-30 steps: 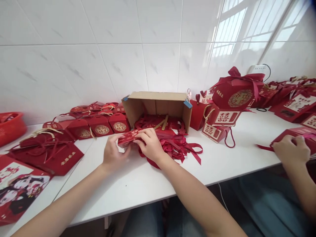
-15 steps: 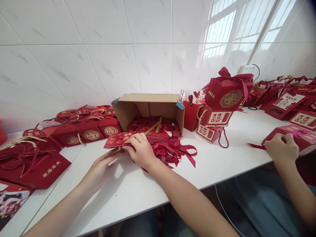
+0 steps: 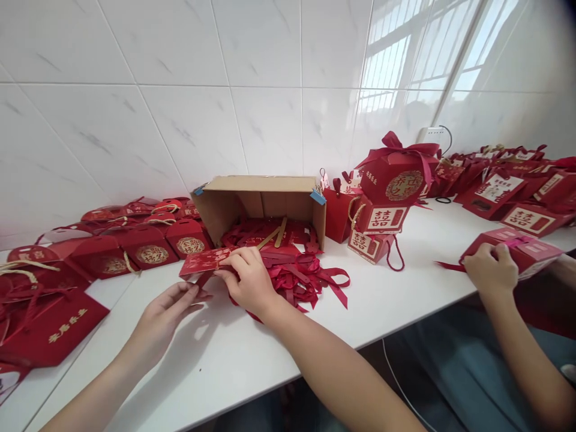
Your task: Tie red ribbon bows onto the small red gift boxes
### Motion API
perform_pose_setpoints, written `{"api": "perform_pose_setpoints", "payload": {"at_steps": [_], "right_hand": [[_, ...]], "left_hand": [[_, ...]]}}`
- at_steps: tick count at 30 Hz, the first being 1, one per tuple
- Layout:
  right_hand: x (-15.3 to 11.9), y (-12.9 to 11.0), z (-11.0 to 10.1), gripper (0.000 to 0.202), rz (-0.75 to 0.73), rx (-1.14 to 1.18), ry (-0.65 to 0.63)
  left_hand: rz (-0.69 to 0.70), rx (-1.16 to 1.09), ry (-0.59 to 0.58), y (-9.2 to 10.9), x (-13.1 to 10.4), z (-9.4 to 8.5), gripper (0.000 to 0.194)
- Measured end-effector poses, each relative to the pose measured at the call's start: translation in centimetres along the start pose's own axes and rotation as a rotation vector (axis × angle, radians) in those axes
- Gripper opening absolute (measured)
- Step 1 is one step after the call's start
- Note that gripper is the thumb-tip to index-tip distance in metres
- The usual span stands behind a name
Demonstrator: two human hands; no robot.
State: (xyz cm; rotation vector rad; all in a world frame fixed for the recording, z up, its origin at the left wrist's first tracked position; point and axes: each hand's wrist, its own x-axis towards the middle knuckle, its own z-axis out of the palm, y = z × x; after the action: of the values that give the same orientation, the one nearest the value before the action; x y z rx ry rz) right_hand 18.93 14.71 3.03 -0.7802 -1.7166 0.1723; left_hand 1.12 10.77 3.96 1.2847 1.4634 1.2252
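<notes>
The red packet, held above the worktop in front of the cardboard box, is best kept level by the right hand, its fingers clamped on it, while what looks like a dark red strip, pinched in the left hand's fingers, is guided gently. Since a second ago, the packet's left end has been released.

Your packet is red, flat and thin, with paler print on its upper face; it sits raised and nearly level, its right end in your right hand. A dark red strip slants below it to your left hand's fingertips.
</notes>
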Motion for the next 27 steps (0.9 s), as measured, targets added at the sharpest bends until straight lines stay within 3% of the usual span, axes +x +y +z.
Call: {"api": "perform_pose_setpoints", "payload": {"at_steps": [5, 7, 10, 11, 13, 15, 17, 21, 27], "right_hand": [[-0.2, 0.3, 0.2, 0.007, -0.001, 0.006, 0.011], [-0.3, 0.3, 0.2, 0.008, -0.052, 0.022, -0.003], [-0.5, 0.1, 0.2, 0.009, -0.142, 0.055, -0.007], [-0.5, 0.0, 0.1, 0.008, -0.163, 0.065, -0.007], [-0.6, -0.1, 0.0, 0.007, -0.19, 0.079, -0.015], [-0.7, -0.2, -0.2, 0.006, -0.201, 0.082, -0.027], [-0.7, -0.4, -0.3, 0.005, -0.217, 0.073, -0.048], [-1.0, -0.8, -0.4, 0.004, -0.245, 0.047, -0.088], [-1.3, -1.1, -0.3, 0.006, -0.279, 0.027, -0.044]], "left_hand": [[0.372, 0.497, 0.277, 2.6, -1.8, -2.4, 0.022], [0.537, 0.572, 0.24, 4.4, -2.1, -3.1, 0.014], [0.801, 0.605, 0.015, 7.4, -1.9, -3.4, 0.004], [0.814, 0.581, -0.054, 8.2, -1.5, -3.2, 0.004], [0.712, 0.439, -0.12, 9.1, -0.5, -2.6, 0.013], [0.617, 0.165, -0.2, 9.1, 0.7, -1.9, 0.032], [0.554, 0.023, -0.243, 8.4, 1.7, -1.3, 0.037], [0.491, 0.02, -0.318, 6.2, 2.4, -0.8, 0.029], [0.463, -0.023, -0.364, 3.9, 1.4, -1.4, 0.027]]}}
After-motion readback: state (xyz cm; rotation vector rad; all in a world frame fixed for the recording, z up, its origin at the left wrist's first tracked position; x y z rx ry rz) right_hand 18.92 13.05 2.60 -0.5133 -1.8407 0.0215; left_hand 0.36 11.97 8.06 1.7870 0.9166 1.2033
